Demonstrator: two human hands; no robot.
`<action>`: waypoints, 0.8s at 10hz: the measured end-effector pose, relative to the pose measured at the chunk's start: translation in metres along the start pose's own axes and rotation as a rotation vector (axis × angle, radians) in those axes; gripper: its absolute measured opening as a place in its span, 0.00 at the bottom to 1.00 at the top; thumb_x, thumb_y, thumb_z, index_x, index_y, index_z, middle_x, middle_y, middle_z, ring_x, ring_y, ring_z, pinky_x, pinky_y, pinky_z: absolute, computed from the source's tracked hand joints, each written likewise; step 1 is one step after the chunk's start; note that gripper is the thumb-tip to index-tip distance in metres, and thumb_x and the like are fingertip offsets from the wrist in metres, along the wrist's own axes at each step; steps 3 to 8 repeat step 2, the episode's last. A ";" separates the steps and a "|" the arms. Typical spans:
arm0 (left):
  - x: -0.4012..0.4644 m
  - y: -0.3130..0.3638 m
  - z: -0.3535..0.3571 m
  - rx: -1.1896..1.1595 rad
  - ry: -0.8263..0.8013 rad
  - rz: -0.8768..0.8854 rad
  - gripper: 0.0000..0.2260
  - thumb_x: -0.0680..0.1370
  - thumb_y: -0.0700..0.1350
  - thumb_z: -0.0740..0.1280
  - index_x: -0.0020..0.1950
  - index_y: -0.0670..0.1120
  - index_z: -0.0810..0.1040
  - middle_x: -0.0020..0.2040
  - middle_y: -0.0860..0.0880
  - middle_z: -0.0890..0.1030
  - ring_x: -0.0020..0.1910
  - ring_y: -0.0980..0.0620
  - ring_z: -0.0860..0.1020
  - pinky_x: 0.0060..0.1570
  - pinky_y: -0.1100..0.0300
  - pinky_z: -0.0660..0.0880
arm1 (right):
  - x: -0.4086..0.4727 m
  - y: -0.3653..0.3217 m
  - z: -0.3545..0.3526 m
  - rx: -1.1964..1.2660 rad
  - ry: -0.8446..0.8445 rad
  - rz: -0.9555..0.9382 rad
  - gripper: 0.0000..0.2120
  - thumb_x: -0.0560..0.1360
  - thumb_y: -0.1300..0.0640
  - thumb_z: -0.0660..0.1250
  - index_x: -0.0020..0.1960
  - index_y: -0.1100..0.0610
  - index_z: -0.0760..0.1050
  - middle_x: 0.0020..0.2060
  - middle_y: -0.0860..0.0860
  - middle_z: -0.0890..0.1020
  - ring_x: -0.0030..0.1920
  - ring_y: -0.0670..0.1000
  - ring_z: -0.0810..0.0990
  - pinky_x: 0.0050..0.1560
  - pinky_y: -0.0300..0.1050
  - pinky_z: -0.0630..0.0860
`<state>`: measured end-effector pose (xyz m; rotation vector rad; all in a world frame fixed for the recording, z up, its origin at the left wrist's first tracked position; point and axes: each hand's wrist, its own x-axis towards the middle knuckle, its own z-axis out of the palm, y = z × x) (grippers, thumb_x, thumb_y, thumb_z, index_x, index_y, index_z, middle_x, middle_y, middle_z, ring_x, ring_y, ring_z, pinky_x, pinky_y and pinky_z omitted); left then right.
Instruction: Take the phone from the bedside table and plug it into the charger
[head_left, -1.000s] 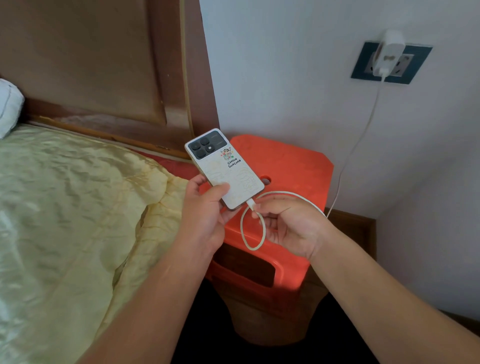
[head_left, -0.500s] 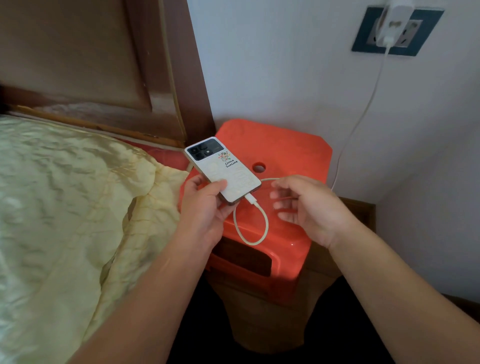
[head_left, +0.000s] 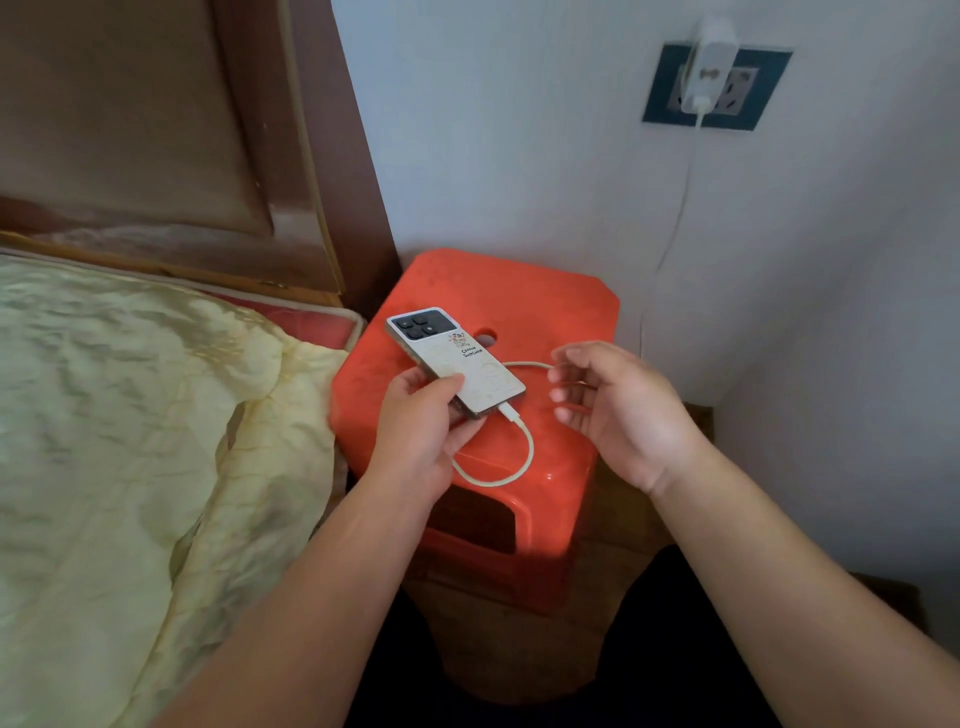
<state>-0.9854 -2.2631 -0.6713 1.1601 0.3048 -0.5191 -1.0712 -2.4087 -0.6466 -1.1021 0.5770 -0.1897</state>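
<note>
A white phone (head_left: 457, 358) with a dark camera block lies back-up just above the orange plastic stool (head_left: 545, 301) that serves as the bedside table. My left hand (head_left: 421, 431) grips its lower corner. A white cable (head_left: 511, 457) is plugged into the phone's bottom end, loops over the stool and runs up the wall to a white charger (head_left: 709, 62) in a blue-framed wall socket. My right hand (head_left: 618, 410) hovers to the right of the phone, fingers apart, holding nothing; the cable passes behind its fingertips.
A bed with a pale yellow satin cover (head_left: 130, 441) fills the left. A dark wooden headboard (head_left: 171, 135) stands behind it. White walls meet in a corner to the right of the stool. Dark floor lies below my arms.
My right hand has let go of the cable plug and drawn back to the right, opening. The phone, now plugged in, has come lower toward the stool top.
</note>
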 end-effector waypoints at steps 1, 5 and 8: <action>-0.007 0.005 -0.011 0.058 -0.030 -0.055 0.06 0.78 0.39 0.63 0.53 0.46 0.77 0.44 0.44 0.87 0.41 0.49 0.86 0.36 0.55 0.80 | -0.002 -0.001 0.002 0.002 -0.011 -0.017 0.07 0.77 0.61 0.60 0.49 0.60 0.77 0.36 0.53 0.78 0.34 0.49 0.74 0.36 0.42 0.71; -0.012 0.008 -0.023 0.118 0.032 -0.044 0.06 0.77 0.41 0.64 0.53 0.44 0.78 0.49 0.43 0.84 0.48 0.47 0.83 0.36 0.58 0.79 | -0.004 -0.002 0.004 0.025 -0.015 -0.035 0.07 0.77 0.62 0.60 0.48 0.59 0.77 0.36 0.52 0.77 0.33 0.49 0.74 0.35 0.42 0.71; -0.012 0.008 -0.023 0.118 0.032 -0.044 0.06 0.77 0.41 0.64 0.53 0.44 0.78 0.49 0.43 0.84 0.48 0.47 0.83 0.36 0.58 0.79 | -0.004 -0.002 0.004 0.025 -0.015 -0.035 0.07 0.77 0.62 0.60 0.48 0.59 0.77 0.36 0.52 0.77 0.33 0.49 0.74 0.35 0.42 0.71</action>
